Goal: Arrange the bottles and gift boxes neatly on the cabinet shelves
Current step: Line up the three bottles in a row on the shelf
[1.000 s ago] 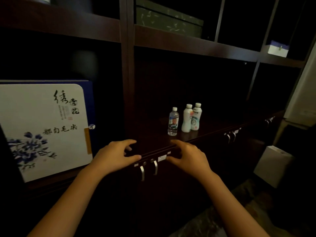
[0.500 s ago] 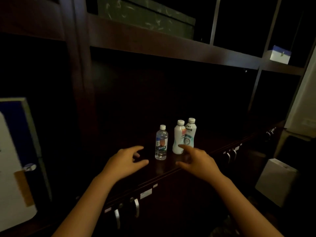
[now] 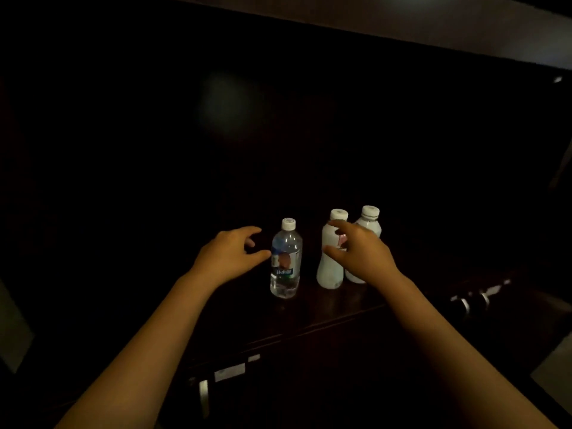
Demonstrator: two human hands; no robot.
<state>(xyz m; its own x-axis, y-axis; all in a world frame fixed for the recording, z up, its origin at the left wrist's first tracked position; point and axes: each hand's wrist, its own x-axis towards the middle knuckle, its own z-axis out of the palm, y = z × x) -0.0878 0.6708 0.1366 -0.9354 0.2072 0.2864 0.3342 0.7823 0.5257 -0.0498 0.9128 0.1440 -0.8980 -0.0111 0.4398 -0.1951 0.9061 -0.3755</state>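
Three bottles stand upright on the dark cabinet shelf. A clear water bottle with a white cap is on the left. A white bottle stands in the middle, and a second white bottle is behind it to the right. My left hand is open just left of the water bottle, its thumb close to the label. My right hand is open in front of the two white bottles, fingers spread beside the middle one and covering part of both.
The shelf's back wall is very dark. An upper shelf board runs across the top. Below the shelf edge are cabinet doors with metal handles, and more handles at the right.
The view has closed in on the shelf; the gift box at left has left the frame. Both hands have moved forward, from the shelf edge up to the bottles.
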